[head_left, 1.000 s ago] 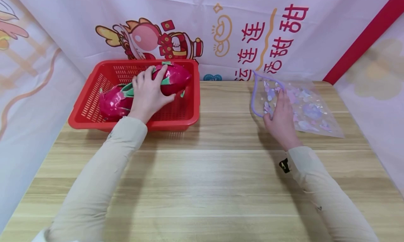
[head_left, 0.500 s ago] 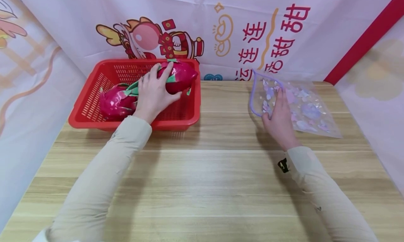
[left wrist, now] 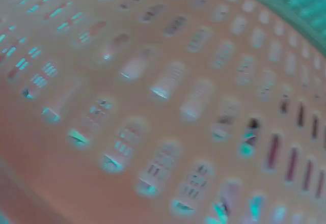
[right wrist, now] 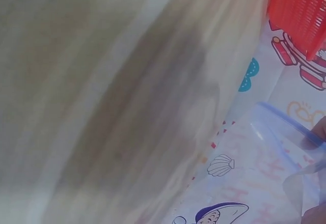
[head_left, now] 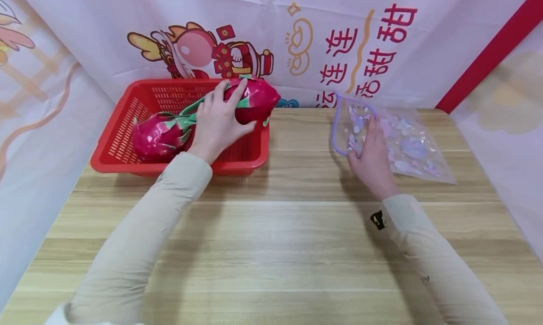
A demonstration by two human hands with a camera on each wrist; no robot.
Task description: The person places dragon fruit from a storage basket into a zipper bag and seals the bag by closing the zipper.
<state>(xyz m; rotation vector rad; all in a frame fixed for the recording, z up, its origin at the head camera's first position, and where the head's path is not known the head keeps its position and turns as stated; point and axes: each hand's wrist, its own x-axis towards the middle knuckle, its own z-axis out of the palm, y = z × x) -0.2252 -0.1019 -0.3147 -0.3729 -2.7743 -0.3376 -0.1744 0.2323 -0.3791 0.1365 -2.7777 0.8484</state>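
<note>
In the head view my left hand (head_left: 220, 120) grips a pink dragon fruit (head_left: 256, 99) and holds it above the right rim of the red basket (head_left: 127, 127). A second dragon fruit (head_left: 157, 136) lies inside the basket. My right hand (head_left: 368, 150) holds the purple-edged mouth of a clear printed zip bag (head_left: 407, 146) that lies on the wooden table (head_left: 271, 231). The left wrist view shows only the blurred slotted wall of the basket (left wrist: 163, 102). In the right wrist view the zip bag (right wrist: 254, 173) shows with a fingertip at its blue rim.
Printed cloth backdrops (head_left: 339, 42) close off the back and both sides of the table. The basket stands at the back left and the bag at the back right. Bare wood runs between them and along the near half.
My left hand has lifted the dragon fruit up and to the right, from inside the basket to over its right rim. My right hand has drawn the bag's mouth slightly left.
</note>
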